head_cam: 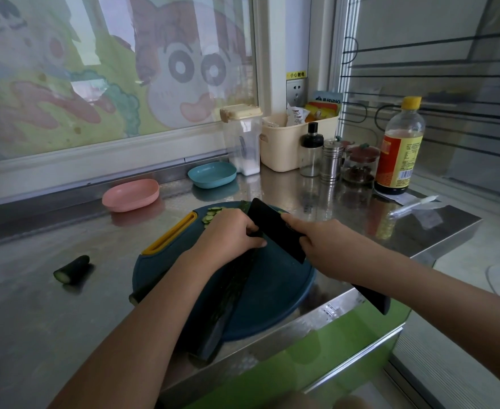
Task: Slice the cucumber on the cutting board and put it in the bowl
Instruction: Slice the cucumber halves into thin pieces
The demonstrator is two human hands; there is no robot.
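A round dark blue cutting board with a yellow handle lies on the steel counter. My left hand grips a long dark cucumber that runs across the board toward me. My right hand holds a black knife, its blade upright against my left fingers; the handle end pokes out under my forearm. Several thin cucumber slices lie at the board's far edge. A pink bowl and a blue bowl stand beyond the board. Another cucumber end shows under my left forearm.
A short cucumber piece lies on the counter to the left. At the back right stand a salt box, a cream basket, shakers, a jar and a sauce bottle. The counter edge runs close to the board.
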